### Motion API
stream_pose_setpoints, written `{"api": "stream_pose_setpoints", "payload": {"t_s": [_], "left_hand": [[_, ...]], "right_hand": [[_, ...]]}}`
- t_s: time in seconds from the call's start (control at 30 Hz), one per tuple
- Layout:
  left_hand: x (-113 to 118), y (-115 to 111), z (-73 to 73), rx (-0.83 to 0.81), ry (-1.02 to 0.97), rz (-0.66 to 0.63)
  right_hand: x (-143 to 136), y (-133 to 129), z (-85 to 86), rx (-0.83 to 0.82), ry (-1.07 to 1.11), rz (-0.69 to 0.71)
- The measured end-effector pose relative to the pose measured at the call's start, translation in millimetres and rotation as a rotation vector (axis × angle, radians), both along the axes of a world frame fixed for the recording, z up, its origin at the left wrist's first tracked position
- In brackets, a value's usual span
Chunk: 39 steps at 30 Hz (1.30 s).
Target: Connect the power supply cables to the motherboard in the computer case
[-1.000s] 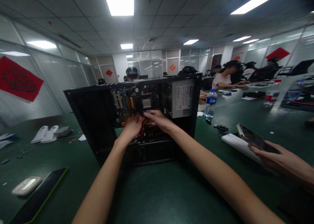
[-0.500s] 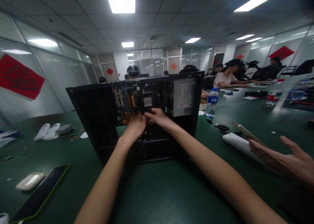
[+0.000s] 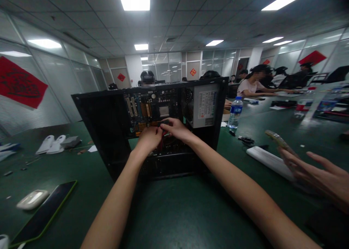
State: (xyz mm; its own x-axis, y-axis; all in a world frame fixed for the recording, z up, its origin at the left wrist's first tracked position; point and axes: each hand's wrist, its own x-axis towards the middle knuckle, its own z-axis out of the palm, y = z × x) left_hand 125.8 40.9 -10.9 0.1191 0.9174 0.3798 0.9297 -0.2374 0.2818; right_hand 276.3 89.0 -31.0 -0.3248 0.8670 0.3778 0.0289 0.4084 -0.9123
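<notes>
An open black computer case (image 3: pixel 98 125) stands on the green table in front of me, its inside facing me. A motherboard (image 3: pixel 164 111) is mounted at its back, and a silver power supply (image 3: pixel 205 105) sits at the upper right. My left hand (image 3: pixel 149 138) is closed, fingertips by the lower edge of the motherboard; what they pinch is hidden. Beside it, my right hand (image 3: pixel 176 129) pinches a small dark cable connector (image 3: pixel 165 122), its fingertips close to the left ones. Red and dark wires (image 3: pixel 163 135) hang between and below my hands.
To the left lie a phone (image 3: pixel 45 212), a pale rounded case (image 3: pixel 33 200) and white slippers (image 3: pixel 50 144). A water bottle (image 3: pixel 235 112), black cables (image 3: pixel 247 140) and a white bar (image 3: pixel 269 162) are at right. Another person's hand (image 3: pixel 324 176) holds a phone (image 3: pixel 280 140) there.
My hands stay almost in place inside the case, with slight finger movement. The view has shifted a little. At right, the other person's phone has risen slightly.
</notes>
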Motion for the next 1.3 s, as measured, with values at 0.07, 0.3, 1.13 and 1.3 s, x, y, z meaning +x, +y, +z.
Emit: {"api": "stream_pose_setpoints", "payload": {"t_s": [0.07,0.3,1.13,1.3], "left_hand": [[-4,1,1.0,-0.038,-0.018,0.017],[-8,7,-6.8,-0.211,-0.013,0.022],[3,30,-17.3,-0.297,0.039,0.023],[10,28,-12.4,-0.337,0.046,0.043]], "right_hand": [[2,-1,1.0,0.069,-0.08,-0.026],[9,-1,1.3,0.331,-0.425,-0.122],[8,-20,-3.5,0.229,-0.859,-0.378],[6,-21,-4.3,0.231,-0.914,-0.407]]}}
